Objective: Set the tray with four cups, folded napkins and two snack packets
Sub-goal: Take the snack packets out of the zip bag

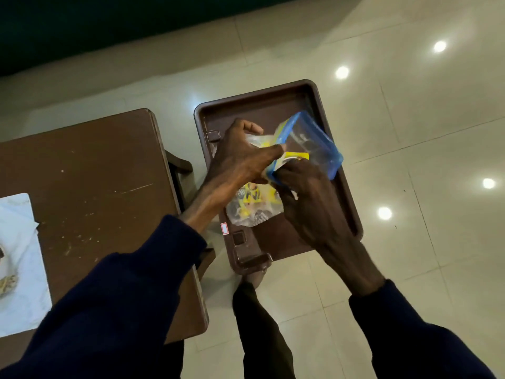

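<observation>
A dark brown plastic tray sits to the right of a brown table, over the tiled floor. Above it both my hands hold a clear bag with a blue edge. My left hand pinches the bag's mouth from the left. My right hand grips its lower edge. Yellow snack packets show inside the bag's mouth. A clear and yellow snack packet lies on the tray under my hands. No cups are in view.
The brown table fills the left, scratched and specked with crumbs. A white napkin with bits of food lies at its left edge. Glossy pale floor tiles surround the tray. My dark trouser legs stand below it.
</observation>
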`<control>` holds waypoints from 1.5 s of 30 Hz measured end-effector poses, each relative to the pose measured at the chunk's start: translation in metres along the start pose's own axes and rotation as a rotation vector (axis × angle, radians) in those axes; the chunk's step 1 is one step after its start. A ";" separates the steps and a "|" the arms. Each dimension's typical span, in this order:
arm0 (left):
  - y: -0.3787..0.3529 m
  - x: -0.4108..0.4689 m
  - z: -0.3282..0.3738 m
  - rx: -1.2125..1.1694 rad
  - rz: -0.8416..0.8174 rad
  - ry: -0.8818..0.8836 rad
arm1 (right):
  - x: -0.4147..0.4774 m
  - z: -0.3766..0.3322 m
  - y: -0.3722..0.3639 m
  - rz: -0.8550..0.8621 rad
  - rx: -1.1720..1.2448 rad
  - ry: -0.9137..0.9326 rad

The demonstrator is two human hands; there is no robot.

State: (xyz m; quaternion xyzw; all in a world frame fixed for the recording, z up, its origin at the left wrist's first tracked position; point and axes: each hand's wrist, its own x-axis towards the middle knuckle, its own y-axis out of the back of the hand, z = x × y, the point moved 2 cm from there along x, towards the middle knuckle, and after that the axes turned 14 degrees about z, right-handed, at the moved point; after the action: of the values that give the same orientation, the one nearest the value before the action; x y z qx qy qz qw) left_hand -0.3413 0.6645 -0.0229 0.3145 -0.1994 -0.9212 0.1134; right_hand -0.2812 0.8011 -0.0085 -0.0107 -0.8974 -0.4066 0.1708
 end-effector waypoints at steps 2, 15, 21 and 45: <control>0.026 -0.007 0.001 0.108 0.038 -0.181 | -0.001 -0.018 0.005 -0.063 0.053 -0.060; 0.209 -0.081 -0.016 -0.079 0.221 -0.543 | 0.044 -0.126 0.000 -0.395 -0.183 -0.359; 0.235 -0.111 -0.050 -0.009 0.241 -0.449 | 0.026 -0.177 -0.057 -0.653 -0.499 -0.343; 0.246 -0.089 -0.111 0.382 0.159 -0.326 | -0.024 -0.194 -0.068 -0.229 0.016 -0.137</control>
State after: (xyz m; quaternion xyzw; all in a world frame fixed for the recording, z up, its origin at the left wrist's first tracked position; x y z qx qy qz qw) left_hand -0.1817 0.4416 0.0521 0.1610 -0.4094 -0.8935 0.0904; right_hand -0.2111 0.6157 0.0530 0.0653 -0.9055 -0.4147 0.0618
